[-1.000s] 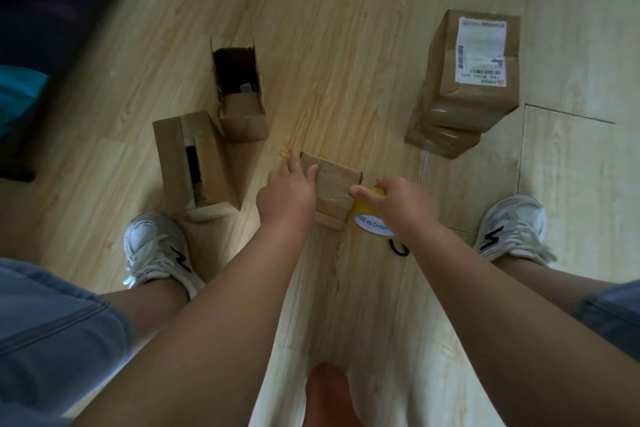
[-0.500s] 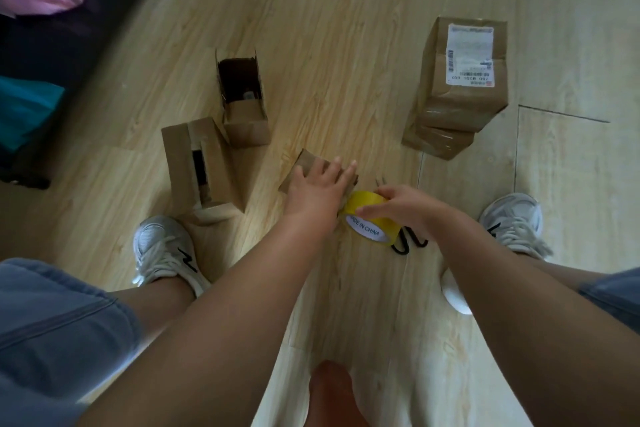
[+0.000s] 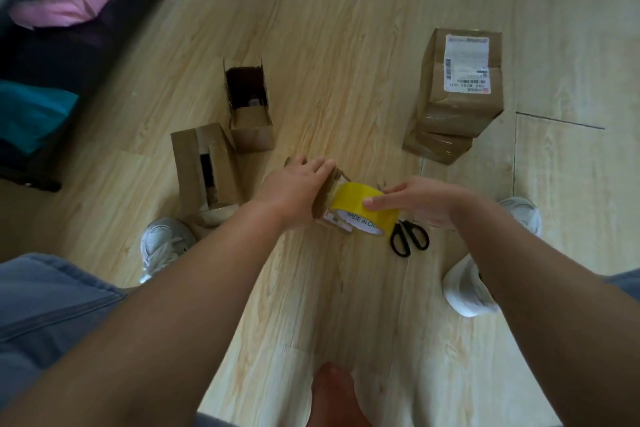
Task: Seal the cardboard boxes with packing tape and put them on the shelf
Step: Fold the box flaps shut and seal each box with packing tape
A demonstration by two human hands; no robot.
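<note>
A small cardboard box [image 3: 325, 199] stands on the wooden floor between my feet, mostly hidden under my left hand [image 3: 296, 189], which grips its top. My right hand [image 3: 420, 199] holds a yellow roll of packing tape [image 3: 360, 211] against the box's right side, thumb across the roll. Two open cardboard boxes sit to the left: one tall with a gap in its flaps [image 3: 204, 170], one with its top fully open [image 3: 249, 107]. Two sealed boxes are stacked at the right, the upper one [image 3: 460, 83] bearing a white shipping label.
Black scissors [image 3: 408, 237] lie on the floor just right of the tape roll. My white shoes [image 3: 164, 244] flank the work spot. A dark shelf or furniture edge [image 3: 69, 55] with pink and teal items runs along the upper left.
My left hand shifted from the box's near side onto its top. My right hand drew the tape roll up beside the box, uncovering the scissors. The view tilted forward.
</note>
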